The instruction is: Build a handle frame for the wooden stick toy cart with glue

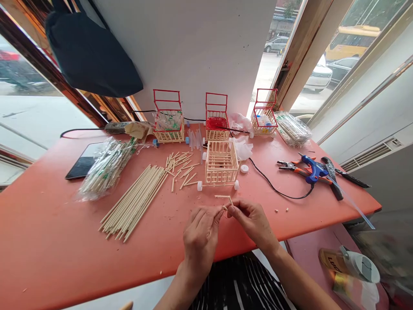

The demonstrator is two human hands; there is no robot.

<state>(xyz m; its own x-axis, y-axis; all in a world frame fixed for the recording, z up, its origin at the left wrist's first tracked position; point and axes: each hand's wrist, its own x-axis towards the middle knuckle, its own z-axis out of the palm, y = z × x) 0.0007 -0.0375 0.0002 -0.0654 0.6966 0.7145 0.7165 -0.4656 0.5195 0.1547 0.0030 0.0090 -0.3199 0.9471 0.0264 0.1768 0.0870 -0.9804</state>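
Note:
Close together near the table's front edge, my left hand (200,228) and my right hand (253,219) pinch a small angled frame of short wooden sticks (222,196). One stick points left and another runs down to my fingertips, where part of the piece is hidden. Just beyond my hands stands a small cart of wooden sticks (222,163) with white wheels. Left of it lie scattered short stick pieces (180,168) and a bundle of long sticks (135,202).
Three red-handled stick carts (168,129) line the back by the wall. On the right lie a blue glue gun (314,171), pliers (295,168) and a black cord (274,187). Bagged sticks (108,168) cover part of a dark tablet (80,165). A white cap (244,168) sits beside the cart.

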